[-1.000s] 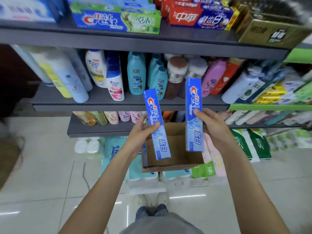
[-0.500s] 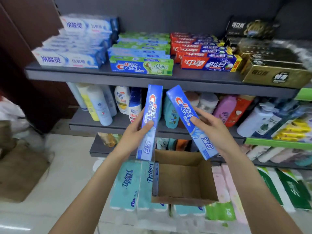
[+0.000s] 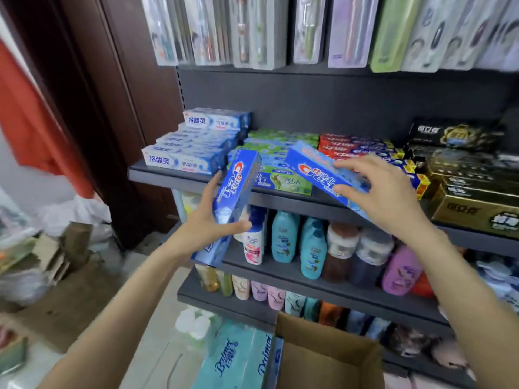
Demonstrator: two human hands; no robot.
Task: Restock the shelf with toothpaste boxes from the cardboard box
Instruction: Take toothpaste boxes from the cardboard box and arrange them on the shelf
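**Two blue Crest boxes held up at the toothpaste shelf**

Nearest the camera, at the bottom edge of the view, an open cardboard box (image 3: 323, 357) is seen, its brown inner walls exposed; what it contains cannot be told. It is flanked on its left by packs of teal tissue (image 3: 238, 357).

Above it, the left hand (image 3: 209, 224) is curled round the lower half of a blue Crest toothpaste box (image 3: 231, 203): the thumb is laid across the front face and the fingers are wrapped behind. This box is held nearly upright, tilted slightly to the right, in front of the front edge of the toothpaste shelf (image 3: 168, 176) and overlapping the bottles on the shelf below.

To the right, a second blue Crest box (image 3: 317, 174) is gripped from above by the right hand (image 3: 384, 199). The fingers are spread and bent over the far long edge, while the thumb is pressed against the near face. This box is tilted, its far end raised over the stacked green Crest boxes (image 3: 280, 178) and its near end hanging past the shelf's front edge.

Farther back on the same shelf, white-and-blue boxes (image 3: 179, 161) are stacked at the left end, red boxes (image 3: 354, 144) lie behind the right hand, and gold and black boxes (image 3: 474, 206) occupy the right end. Toothbrush packs (image 3: 252, 32) are hung above.
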